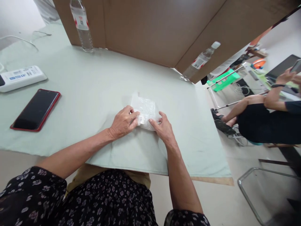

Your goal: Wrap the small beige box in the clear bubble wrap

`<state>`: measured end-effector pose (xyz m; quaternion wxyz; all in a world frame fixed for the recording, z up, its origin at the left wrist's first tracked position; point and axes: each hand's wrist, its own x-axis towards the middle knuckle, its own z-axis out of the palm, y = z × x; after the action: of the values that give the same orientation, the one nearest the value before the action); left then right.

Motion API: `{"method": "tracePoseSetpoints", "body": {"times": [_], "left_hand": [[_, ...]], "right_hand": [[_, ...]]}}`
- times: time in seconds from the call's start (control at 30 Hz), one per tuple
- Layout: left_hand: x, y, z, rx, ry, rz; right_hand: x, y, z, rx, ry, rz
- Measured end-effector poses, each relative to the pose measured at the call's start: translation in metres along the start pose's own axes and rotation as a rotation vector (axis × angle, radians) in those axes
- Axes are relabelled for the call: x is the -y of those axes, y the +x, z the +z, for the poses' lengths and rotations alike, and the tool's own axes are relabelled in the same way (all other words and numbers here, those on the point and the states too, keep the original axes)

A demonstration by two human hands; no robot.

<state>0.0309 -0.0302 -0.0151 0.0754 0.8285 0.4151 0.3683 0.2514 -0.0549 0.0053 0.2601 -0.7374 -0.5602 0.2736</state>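
A small piece of clear bubble wrap (147,108), folded or wrapped into a packet, lies on the pale green tablecloth (105,81) in front of me. My left hand (124,121) pinches its left edge between thumb and fingers. At its right edge, my right hand (163,125) grips the plastic, thumb on top and fingers curled round the side. Whether anything is inside the wrap, I cannot make out.
A phone in a red case (36,110) and a white power strip (22,78) lie at the left. Behind stands a cardboard screen (145,31), with water bottles (82,28) (199,62) against it. At the right, a person (265,116) sits holding a phone (296,66).
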Motion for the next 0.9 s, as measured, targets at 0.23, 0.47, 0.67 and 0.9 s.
{"method": "tracePoseSetpoints", "body": {"times": [0.23, 0.47, 0.67, 0.9], "left_hand": [[0.003, 0.004, 0.000, 0.041, -0.023, 0.029], [0.004, 0.008, -0.005, 0.137, 0.019, 0.061], [-0.002, 0.007, -0.008, 0.114, 0.051, 0.000], [-0.003, 0.007, -0.004, 0.197, -0.140, -0.155]], "right_hand": [[-0.003, 0.002, 0.016, -0.013, 0.286, -0.125], [0.013, -0.007, 0.022, -0.028, 0.451, -0.118], [0.025, -0.011, 0.026, -0.034, 0.552, -0.116], [0.038, -0.011, 0.031, -0.060, 0.522, -0.149]]}}
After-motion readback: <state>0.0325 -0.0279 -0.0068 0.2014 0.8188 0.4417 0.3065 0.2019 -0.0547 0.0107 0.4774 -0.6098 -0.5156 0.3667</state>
